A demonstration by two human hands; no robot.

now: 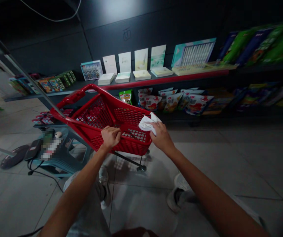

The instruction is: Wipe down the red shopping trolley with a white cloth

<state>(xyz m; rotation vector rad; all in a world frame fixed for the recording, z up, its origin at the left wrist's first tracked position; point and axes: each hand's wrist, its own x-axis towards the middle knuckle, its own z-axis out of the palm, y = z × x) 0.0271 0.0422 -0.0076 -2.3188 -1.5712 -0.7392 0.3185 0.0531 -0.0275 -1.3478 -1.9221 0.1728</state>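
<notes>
Nearest the wearer, two shoes [178,194] stand apart on the grey tiled floor [230,158], and both bare forearms reach forward from there.

The left hand [110,136] is clenched over the near rim of the red basket [94,113], fingers curled down onto the plastic edge. In my judgement this grip braces the basket, which sits on small wheels [141,168] and would otherwise roll or tip.

The right hand [161,136] grasps a crumpled white cloth [147,123], pinched at the fingertips and pressed against the basket's right-hand top edge. The cloth is bunched rather than spread, which gives a firm pad against the rim.

The basket stands directly in front of the person, between the two hands, and is tilted, with its looped handle [82,93] raised on the far left side. Its mesh interior looks empty, though the bottom is only partly visible.

To the left, just beside the basket, a blue-green stool [64,161] carries small items that are blurred and not identifiable. A dark cable trails from it across the floor.

Beyond is a red-edged shelf [180,79]. Cards [125,62] stand upright along it, leaning on the dark wall [57,56] so their fronts show. Snack packets [176,100] are propped on the tier below — faces outward, well apart from the hands
</notes>
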